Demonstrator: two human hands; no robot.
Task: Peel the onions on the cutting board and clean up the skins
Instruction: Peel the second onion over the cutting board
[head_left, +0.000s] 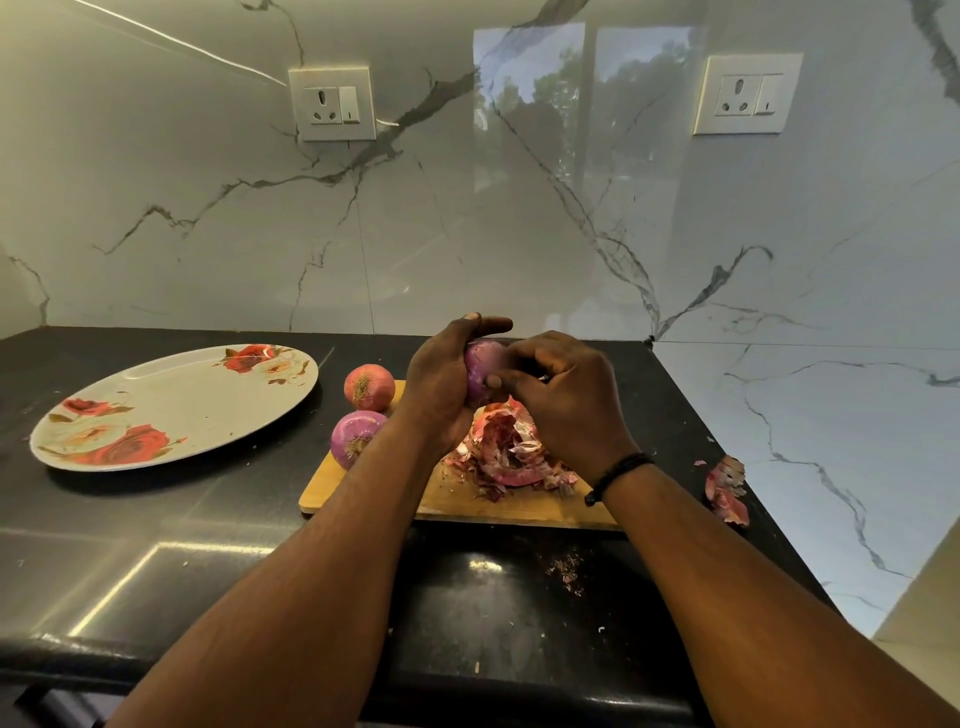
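**Onion held above the cutting board, both hands engaged**

The work surface is a glossy black countertop (156, 519) set in a corner. White marble-patterned wall panels (519, 234) with grey veins rise behind it and to the right. Two white socket plates (332, 104) are mounted on the rear wall.

A wooden cutting board (363, 488) lies flat on the countertop. A pile of pink onion skins (511, 452) rests on the board, directly below the hands. Two more onions sit at the board's left edge: a purple onion (356, 436) with its root end facing the camera, and a reddish-brown onion (369, 387) just behind it, root end also toward the camera. A floral plate (208, 395) lies to the left, apart from the board. A loose skin piece (727, 488) lies on the countertop to the right of the board, and small flakes lie nearer the front edge.

The left hand (441, 384) grips the held onion (483, 371), fingers curled behind it and thumb extended over the top. The right hand (566, 395), a black wristband (618, 475) at its wrist, has its fingers curled against the onion's right side, pinching at its surface. The long axis of the held onion cannot be determined; most of it is covered.
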